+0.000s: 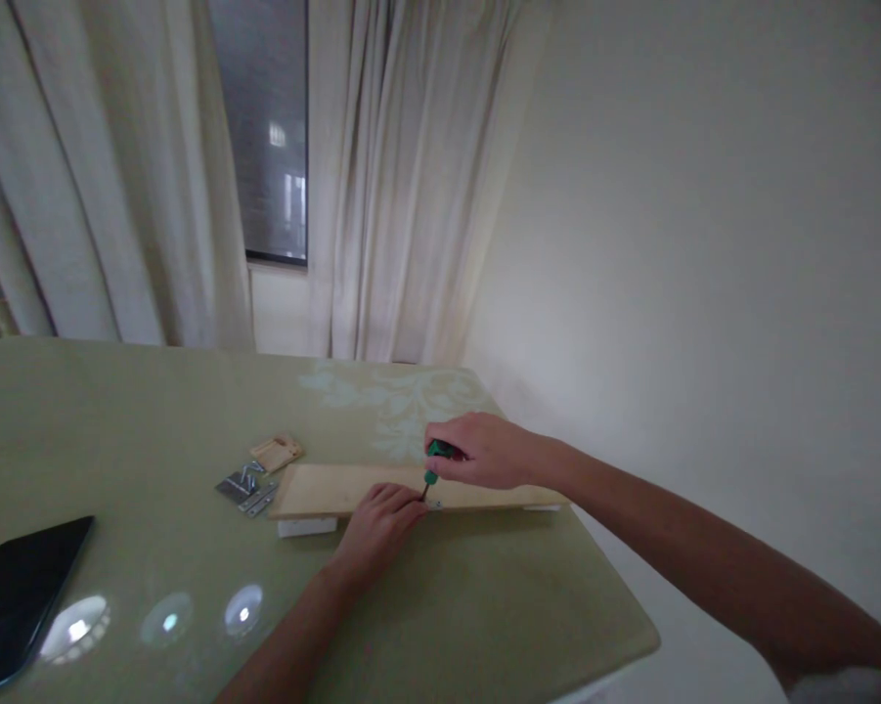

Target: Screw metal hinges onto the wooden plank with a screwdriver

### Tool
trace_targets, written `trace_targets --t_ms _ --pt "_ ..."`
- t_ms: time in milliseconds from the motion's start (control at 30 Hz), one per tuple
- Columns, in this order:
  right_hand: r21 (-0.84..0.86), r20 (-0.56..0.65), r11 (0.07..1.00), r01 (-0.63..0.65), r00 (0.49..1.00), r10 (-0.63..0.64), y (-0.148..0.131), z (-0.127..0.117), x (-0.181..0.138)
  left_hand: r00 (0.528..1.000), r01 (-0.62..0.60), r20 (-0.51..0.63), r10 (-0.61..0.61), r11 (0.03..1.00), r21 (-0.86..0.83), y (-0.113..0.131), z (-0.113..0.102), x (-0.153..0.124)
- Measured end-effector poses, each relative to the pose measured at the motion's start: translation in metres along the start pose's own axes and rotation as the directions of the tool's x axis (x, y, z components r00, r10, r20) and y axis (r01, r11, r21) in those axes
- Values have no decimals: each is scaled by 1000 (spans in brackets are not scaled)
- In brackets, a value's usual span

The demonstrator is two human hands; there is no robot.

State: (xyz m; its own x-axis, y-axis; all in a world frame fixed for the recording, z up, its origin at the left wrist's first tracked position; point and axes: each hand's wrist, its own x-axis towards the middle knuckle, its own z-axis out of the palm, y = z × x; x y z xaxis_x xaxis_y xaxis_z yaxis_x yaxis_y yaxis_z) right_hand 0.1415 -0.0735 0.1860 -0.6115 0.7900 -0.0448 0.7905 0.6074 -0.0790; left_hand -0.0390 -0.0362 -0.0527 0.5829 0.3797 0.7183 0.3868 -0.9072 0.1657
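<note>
A green-handled screwdriver (431, 476) stands slightly tilted over the near edge of a pale wooden board (315, 489), its tip beside a small metal plate (434, 506). The right hand (478, 452) is wrapped around the handle; the left hand (382, 520) rests on the board, fingertips near the tip, though whether they pinch anything I cannot tell. White blocks (306, 527) sit under the board. Just left lie metal hardware (258, 500) and a small wooden piece (277, 452), all on a green table (154, 420); farther left is a dark flat device (25, 596).

A green-handled screwdriver (430, 477) tilts — tip down at the pale board (324, 490).
</note>
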Motion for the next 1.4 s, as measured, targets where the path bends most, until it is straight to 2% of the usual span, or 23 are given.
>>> trace_targets --t_ms 100,167,233,333,433,500,567,667,733,800,933,1000,1133,1200,1333,1400 --pt "-261 -52 947 -186 982 179 -11 0 6 1000 10 -11 -10 1000 7 0 2 1" --pt "-340 -48 916 -213 977 209 -14 -2 10 1000 8 -15 -8 1000 14 0 2 1" --pt "-352 17 923 -157 985 174 -14 -6 13 1000 1 -15 -1 1000 17 0 2 1" --pt "-311 141 950 -5 989 52 -5 -18 12 1000 6 -30 -5 1000 9 0 3 1" --pt "-252 216 952 176 969 -122 6 -31 11 999 9 -52 -8 1000 9 -1 6 0" --pt "-213 252 948 237 951 -181 11 -35 10 998 4 -58 -3 1000 11 -2 6 0" --pt "-207 249 965 163 962 -110 11 -35 12 998 -4 -66 4 1000 10 -2 6 1" --pt "-284 165 957 -61 980 112 3 -25 17 999 -3 -48 4 1000 11 -1 3 1" --pt "-336 129 933 -125 976 177 -2 -19 20 999 0 -41 1 1000 11 0 2 2" --pt "-335 155 941 -57 981 115 -4 -17 22 999 1 -42 -1 1000 11 1 1 2" --pt "-235 208 960 153 972 -104 3 -20 23 999 10 -39 -10 1000 13 2 3 1" --pt "-232 190 967 109 980 -65 8 -18 23 999 25 -32 -24 1000 13 2 4 1" --pt "-377 133 924 -68 983 127 14 -10 20 999 35 -33 -35 999 10 2 5 0" --pt "-406 173 914 -9 981 87 16 -9 17 999 32 -35 -32 999 12 2 6 -1" --pt "-298 274 919 259 945 -177 17 -17 14 1000 28 -13 -27 999 32 1 6 -2" --pt "-247 287 932 266 938 -192 17 -20 17 1000 24 -3 -24 999 34 1 5 -2"
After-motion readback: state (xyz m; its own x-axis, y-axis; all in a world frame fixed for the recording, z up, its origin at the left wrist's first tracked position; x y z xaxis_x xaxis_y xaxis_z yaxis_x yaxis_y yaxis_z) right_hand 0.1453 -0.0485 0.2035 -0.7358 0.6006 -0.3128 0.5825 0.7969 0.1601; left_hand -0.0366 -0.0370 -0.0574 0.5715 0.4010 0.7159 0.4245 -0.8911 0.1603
